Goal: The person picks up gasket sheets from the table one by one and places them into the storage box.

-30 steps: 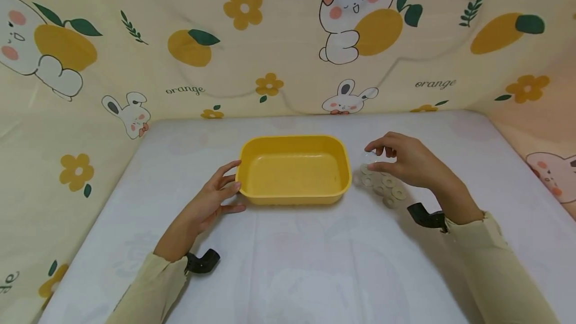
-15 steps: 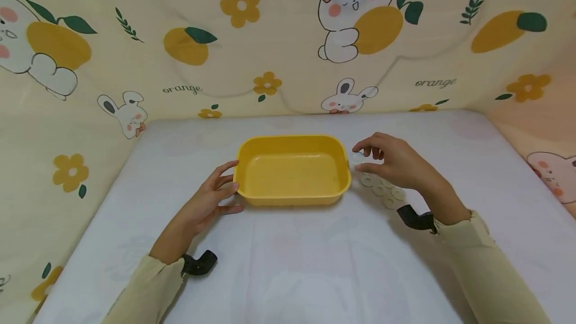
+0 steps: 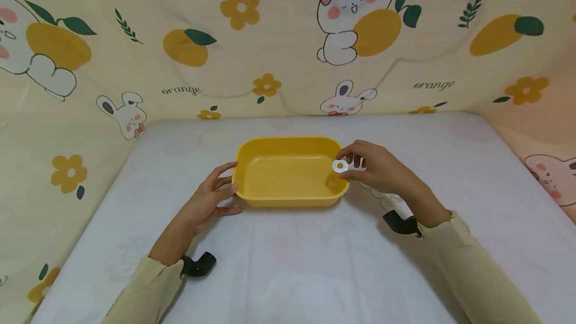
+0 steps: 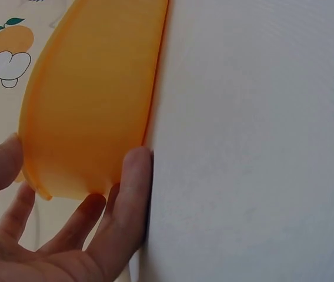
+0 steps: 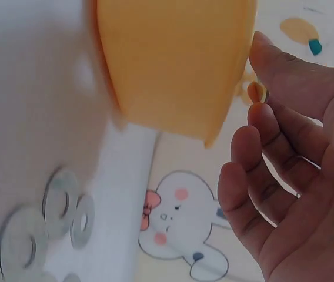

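Note:
A shallow yellow plastic basin (image 3: 288, 202) stands on the white-covered table. At its left end my left hand (image 3: 203, 208) has spread fingers resting against the outer wall and its thumb at the rim, as the left wrist view shows too. My right hand (image 3: 380, 168) is at the opposite end, pinching a shiny flat washer (image 3: 334, 166) between thumb and fingertips. The washer is held at the basin's right rim, above its inside. Several more washers (image 5: 61, 202) lie on the table beside the basin, partly hidden under the right hand in the head view.
Behind the table (image 3: 288, 259) hangs a cream cloth (image 3: 297, 89) printed with rabbits, oranges and flowers. More of it covers the left and right sides. A black wrist camera (image 3: 400, 223) juts from the right sleeve, and another black camera (image 3: 200, 265) from the left.
My right hand has moved left with the washer, from above the loose washers to the basin's right rim. The left hand has stayed at the basin's left end.

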Demonstrator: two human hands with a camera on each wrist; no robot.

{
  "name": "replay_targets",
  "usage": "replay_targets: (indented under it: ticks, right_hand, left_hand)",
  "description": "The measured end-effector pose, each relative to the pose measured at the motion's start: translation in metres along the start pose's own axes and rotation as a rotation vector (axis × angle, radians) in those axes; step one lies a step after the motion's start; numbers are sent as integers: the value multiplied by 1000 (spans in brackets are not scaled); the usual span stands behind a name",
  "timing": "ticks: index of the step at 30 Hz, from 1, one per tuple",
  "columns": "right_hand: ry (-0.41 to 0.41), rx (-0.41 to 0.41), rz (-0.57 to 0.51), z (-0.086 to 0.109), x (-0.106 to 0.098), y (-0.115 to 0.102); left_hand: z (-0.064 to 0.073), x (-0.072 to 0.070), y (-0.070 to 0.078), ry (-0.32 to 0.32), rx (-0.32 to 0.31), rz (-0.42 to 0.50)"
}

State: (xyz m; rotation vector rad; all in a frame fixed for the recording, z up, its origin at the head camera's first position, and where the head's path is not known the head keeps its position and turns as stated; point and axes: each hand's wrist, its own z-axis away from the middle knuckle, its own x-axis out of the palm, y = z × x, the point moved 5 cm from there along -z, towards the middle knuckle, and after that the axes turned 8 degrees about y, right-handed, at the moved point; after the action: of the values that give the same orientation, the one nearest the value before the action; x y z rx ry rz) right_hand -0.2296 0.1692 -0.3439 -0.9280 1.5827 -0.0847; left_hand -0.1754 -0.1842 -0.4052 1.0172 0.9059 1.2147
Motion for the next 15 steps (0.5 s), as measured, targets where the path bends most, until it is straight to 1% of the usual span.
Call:
replay_targets:
  ticks: [5, 9, 15]
  right_hand:
    - [-19, -14, -18, -3, 10, -7]
    - [4, -24, -11, -5, 14, -9]
    - [44, 10, -4, -7, 17, -11]
  left_hand:
    - [2, -1, 1, 4, 7, -6]
    - [2, -1, 2, -4, 11, -2]
    - [-1, -1, 1, -3, 2, -1]
